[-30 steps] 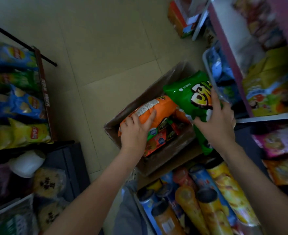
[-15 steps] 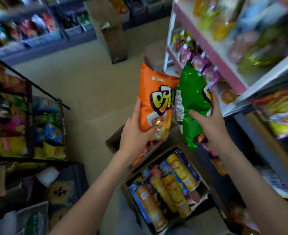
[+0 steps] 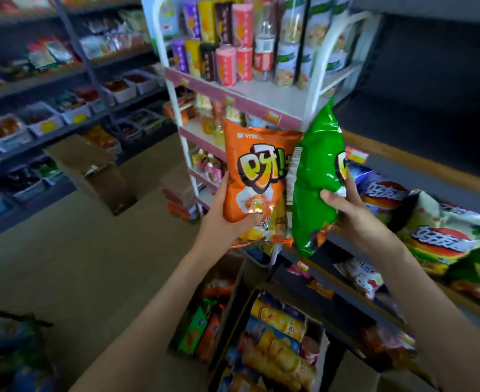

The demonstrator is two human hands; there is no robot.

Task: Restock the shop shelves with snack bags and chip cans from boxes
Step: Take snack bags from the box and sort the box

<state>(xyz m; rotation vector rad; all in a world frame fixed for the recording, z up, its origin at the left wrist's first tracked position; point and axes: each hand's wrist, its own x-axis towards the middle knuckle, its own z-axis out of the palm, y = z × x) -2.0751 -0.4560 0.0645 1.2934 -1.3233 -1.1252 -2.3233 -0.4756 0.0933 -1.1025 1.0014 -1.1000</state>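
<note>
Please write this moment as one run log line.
left hand: holds glossy orange snack bag | right hand: holds glossy green snack bag | both bags: upright, not yet shelved

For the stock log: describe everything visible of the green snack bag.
The green snack bag is glossy, puffed plastic film with a white printed strip down its left edge and a partly hidden yellow logo. It is upright, slightly tilted. The right hand grips its lower right side; its left edge appears to touch the orange bag.
</note>
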